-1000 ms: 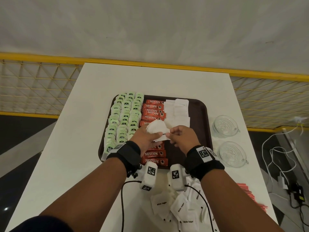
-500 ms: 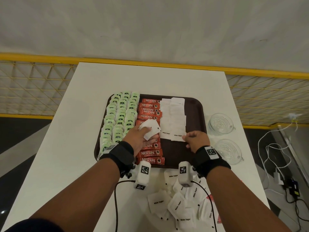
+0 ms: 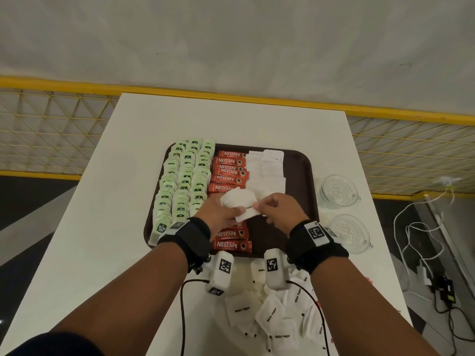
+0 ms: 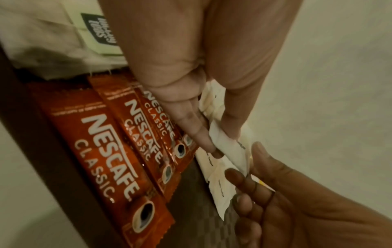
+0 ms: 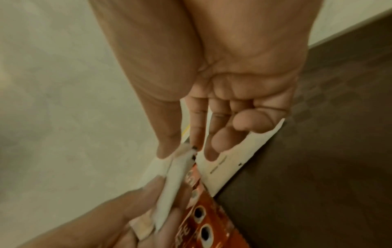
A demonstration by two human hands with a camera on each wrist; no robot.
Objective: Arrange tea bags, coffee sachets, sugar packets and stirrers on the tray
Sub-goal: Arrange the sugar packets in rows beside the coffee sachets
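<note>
Sugar step: left hand (image 3: 221, 214) grips a fan of white sugar packets (image 3: 240, 201), right hand (image 3: 279, 211) pinches one off, next laid on the tray (image 3: 305, 181) column.

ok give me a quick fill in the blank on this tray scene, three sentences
1. On the tray, the red coffee sachets lie between the green tea bags and the white ____ packets.
2. Both hands hold sugar packets above the ____.
3. The two glass cups stand to the ____ of the tray.

Missing words: sugar; tray; right
</note>
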